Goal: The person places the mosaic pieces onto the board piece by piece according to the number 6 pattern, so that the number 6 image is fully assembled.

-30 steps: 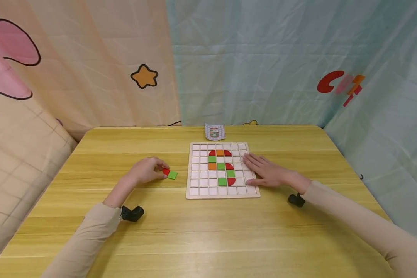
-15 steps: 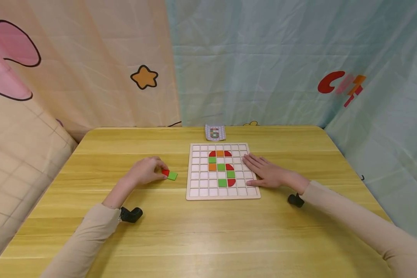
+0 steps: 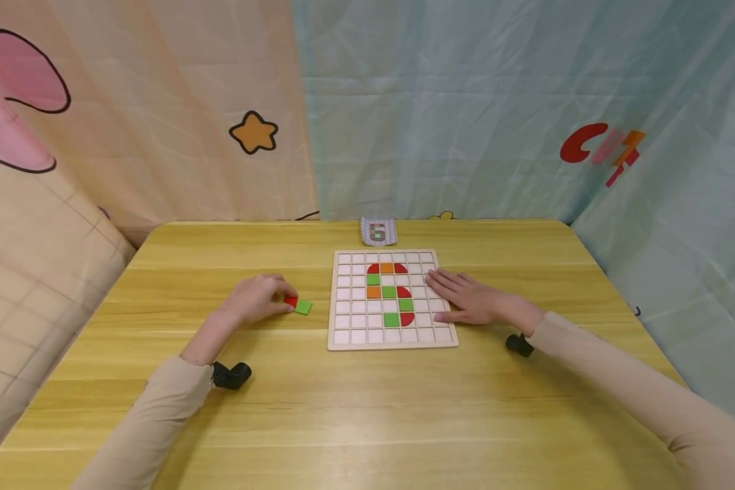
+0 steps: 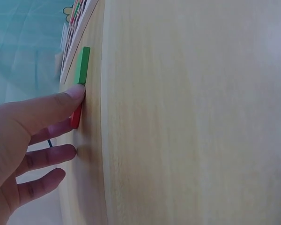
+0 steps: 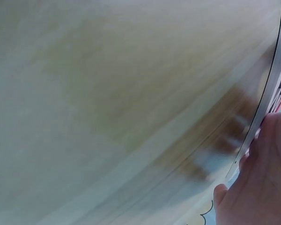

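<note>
In the head view my left hand point(image 3: 258, 298) is left of the board, with thumb and fingertips pinching a red tile point(image 3: 290, 301). Against that tile lies a green square tile point(image 3: 303, 307) on the table. Up close in the left wrist view, the thumb touches where the green tile point(image 4: 83, 65) and the red tile point(image 4: 76, 117) meet; the other fingers are bent behind. My right hand point(image 3: 474, 299) rests with spread fingers on the right edge of the wooden grid board point(image 3: 350, 337). Red, orange and green tiles sit in its cells, forming an S-like figure.
Behind the board a small card point(image 3: 378, 232) with a printed grid figure lies near the table's back edge. Black wrist cameras stick out from the left sleeve point(image 3: 180, 384) and the right sleeve point(image 3: 563, 340). Printed curtains point(image 3: 453, 109) hang behind the wooden table point(image 3: 355, 422).
</note>
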A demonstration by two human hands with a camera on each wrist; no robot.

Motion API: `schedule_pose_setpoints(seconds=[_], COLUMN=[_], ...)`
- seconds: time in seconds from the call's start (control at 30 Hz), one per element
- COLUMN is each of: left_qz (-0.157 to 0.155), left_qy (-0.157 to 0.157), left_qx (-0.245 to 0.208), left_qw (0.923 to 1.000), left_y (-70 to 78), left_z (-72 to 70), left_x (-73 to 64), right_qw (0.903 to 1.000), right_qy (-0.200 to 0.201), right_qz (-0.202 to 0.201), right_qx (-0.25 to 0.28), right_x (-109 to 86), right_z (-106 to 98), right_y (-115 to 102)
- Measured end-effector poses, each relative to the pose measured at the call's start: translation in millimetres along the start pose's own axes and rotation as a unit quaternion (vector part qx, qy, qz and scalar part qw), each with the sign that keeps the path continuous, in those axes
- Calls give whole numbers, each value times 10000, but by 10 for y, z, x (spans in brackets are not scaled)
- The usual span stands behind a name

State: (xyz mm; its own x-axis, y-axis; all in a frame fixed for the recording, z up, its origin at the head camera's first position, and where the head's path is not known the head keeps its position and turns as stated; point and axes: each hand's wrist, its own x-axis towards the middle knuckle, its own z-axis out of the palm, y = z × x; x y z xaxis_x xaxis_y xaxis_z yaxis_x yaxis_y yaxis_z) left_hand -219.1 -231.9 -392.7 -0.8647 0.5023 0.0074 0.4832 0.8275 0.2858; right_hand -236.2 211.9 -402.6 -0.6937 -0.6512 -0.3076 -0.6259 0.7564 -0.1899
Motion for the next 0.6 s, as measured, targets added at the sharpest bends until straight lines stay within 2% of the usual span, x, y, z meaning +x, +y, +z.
schedule_pose_setpoints(seconds=[0.6], left_qz=[225], left_qy=[151], left_qx=[105], left_qw=[9996], left_y=[-28], left_z=[2], left_x=[-2], right_qw=[10000], right_qy=[7], right_qz=[-39], right_qx=[47], right_x=[-15], right_z=[-5], right_y=[-20])
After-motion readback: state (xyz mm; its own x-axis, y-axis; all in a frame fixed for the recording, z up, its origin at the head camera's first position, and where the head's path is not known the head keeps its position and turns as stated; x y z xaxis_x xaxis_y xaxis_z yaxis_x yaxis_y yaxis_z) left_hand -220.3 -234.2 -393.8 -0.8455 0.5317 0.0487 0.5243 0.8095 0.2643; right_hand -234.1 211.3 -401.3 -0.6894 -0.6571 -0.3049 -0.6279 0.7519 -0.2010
